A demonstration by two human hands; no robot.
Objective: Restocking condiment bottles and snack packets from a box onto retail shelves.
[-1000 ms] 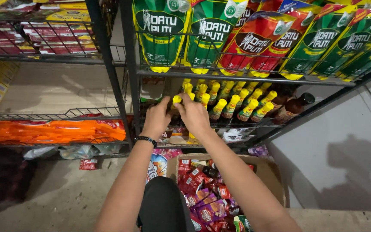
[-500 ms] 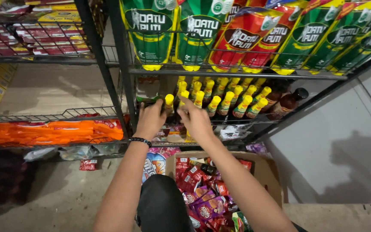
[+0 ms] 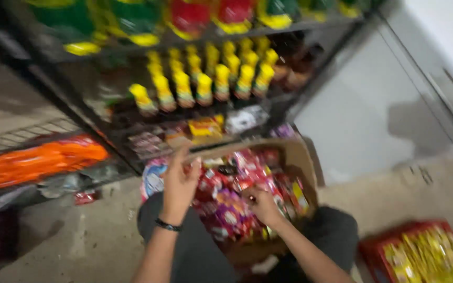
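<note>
Head view is heavily smeared by motion, so fine detail is lost throughout. The left hand (image 3: pixel 179 181) is seen raised above the near left edge of a cardboard box (image 3: pixel 300 157), fingers spread apart and nothing gripped. The right hand (image 3: pixel 262 205) is lowered into the box, its fingers curled down among the red and purple sachets (image 3: pixel 226 212); whether one is pinched cannot be told through the blur. A dark bracelet (image 3: pixel 168 226) is worn on the left wrist. Beyond both hands, yellow-capped bottles (image 3: pixel 205 84) are ranged on a wire shelf (image 3: pixel 226 112), their labels unreadable. Above them, green and red pouches (image 3: pixel 184 15) are cut off by the top edge. Left of the left hand, orange packets (image 3: pixel 38 162) lie low on a rack. Right of the right hand, a red crate (image 3: pixel 420 254) is partly cropped at the corner.
</note>
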